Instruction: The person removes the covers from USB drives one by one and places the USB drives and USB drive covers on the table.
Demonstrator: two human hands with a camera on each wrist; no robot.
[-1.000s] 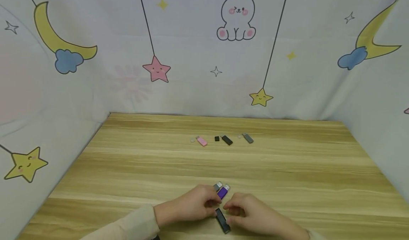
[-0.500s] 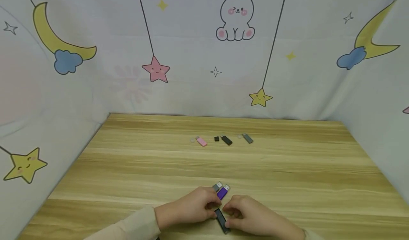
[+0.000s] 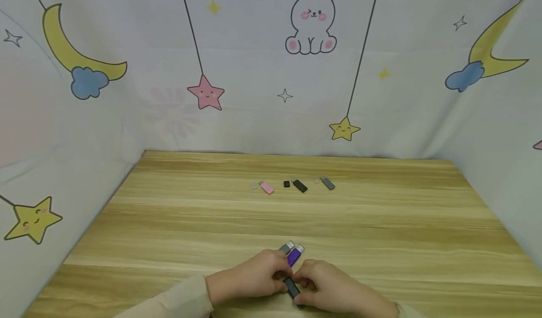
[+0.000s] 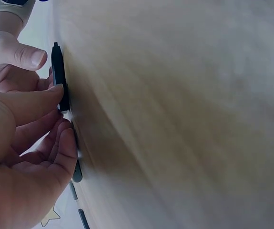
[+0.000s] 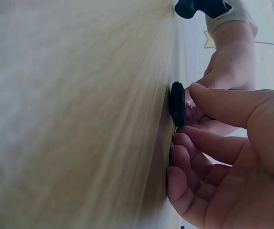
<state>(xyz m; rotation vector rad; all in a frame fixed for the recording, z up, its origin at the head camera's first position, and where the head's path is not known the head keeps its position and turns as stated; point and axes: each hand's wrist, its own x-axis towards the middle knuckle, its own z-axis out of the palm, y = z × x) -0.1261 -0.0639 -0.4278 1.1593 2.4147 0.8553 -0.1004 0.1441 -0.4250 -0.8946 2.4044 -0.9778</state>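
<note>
A dark USB flash drive lies slanted low on the table, between both hands. My left hand holds its far end, with the thumb across the side in the left wrist view. My right hand has its thumb at the near end and its index fingertip by the far end. The right wrist view shows the drive between that thumb and index finger. Just beyond the left fingers lie a purple USB stick and a grey USB stick, the grey one partly covered.
At the back of the wooden table are a pink USB stick, a black one and a grey one. A small cap lies beside each. Printed cloth walls border the table.
My right thumb and fingers have closed in on the dark drive. It has turned flatter and shifted slightly up and left. My left hand has barely moved.
</note>
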